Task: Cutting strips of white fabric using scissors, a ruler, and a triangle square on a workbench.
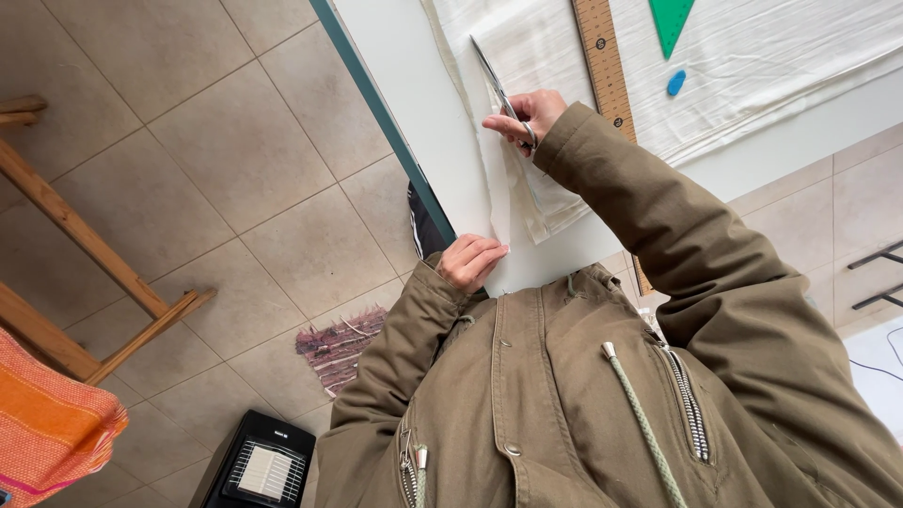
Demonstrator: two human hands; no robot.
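One sheet of cream fabric (pixel 752 66) lies spread over the white bench (pixel 414 103), and along its left edge a narrow strip (pixel 499 193) is being parted from it by a pair of scissors (pixel 497 80). The blades stand apart, pointing away from the body up the cloth, close to the fabric's edge. To cut well here, I judge it best to take long, even strokes, not shutting the tips fully, and to hold the line parallel to the edge.

The right hand (pixel 522 118) grips the scissor handles, fingers curled through the loops, resting on the fabric. The left hand (pixel 470 259) sits nearer the body, fingers folded down on the tail of the strip at the bench's near edge, pinning it flat. Steady pressure there should stop the cloth from creeping toward the blades. So the cut strip runs between the two hands.

Just right of the scissors lies a wooden ruler (pixel 602 61), then a green set square (pixel 670 19) and a small blue chalk piece (pixel 676 83). Olive jacket sleeves cover both arms; tiled floor (pixel 235 141) lies below.
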